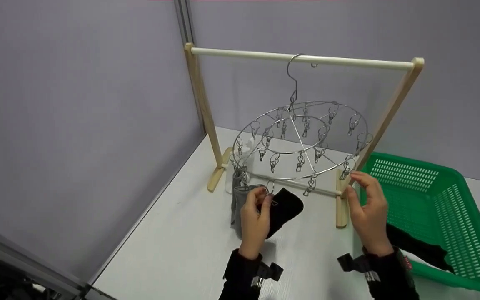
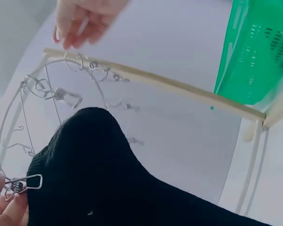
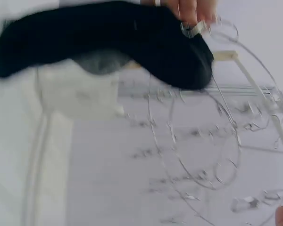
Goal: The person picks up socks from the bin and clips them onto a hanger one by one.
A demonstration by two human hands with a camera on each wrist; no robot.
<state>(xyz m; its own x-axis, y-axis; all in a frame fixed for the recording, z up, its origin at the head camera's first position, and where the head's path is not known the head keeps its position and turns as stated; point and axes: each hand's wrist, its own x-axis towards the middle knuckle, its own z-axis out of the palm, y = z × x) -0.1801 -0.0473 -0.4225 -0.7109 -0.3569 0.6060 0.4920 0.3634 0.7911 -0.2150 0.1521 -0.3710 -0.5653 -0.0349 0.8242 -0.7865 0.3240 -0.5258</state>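
Observation:
A round metal hanger (image 1: 283, 178) with many small clips hangs by its hook from a rack's rail. At its front rim my left hand (image 1: 256, 218) pinches a metal clip (image 2: 16, 185) between thumb and fingers. That clip sits at the edge of a black sock (image 1: 288, 206), which drapes beside the hand. Just left of it hangs grey cloth (image 1: 236, 204), probably a sock, partly behind the hand. My right hand (image 1: 369, 208) is raised near a clip (image 1: 346, 171) at the hanger's right side, its thumb and fingers apart and holding nothing.
The rack has a white rail (image 1: 244, 54) and wooden legs (image 1: 198, 87). To the right, a green basket (image 1: 469, 208) holds a black cloth piece (image 1: 419, 246) and something white. A grey wall stands on the left, beside the white table (image 1: 161, 250).

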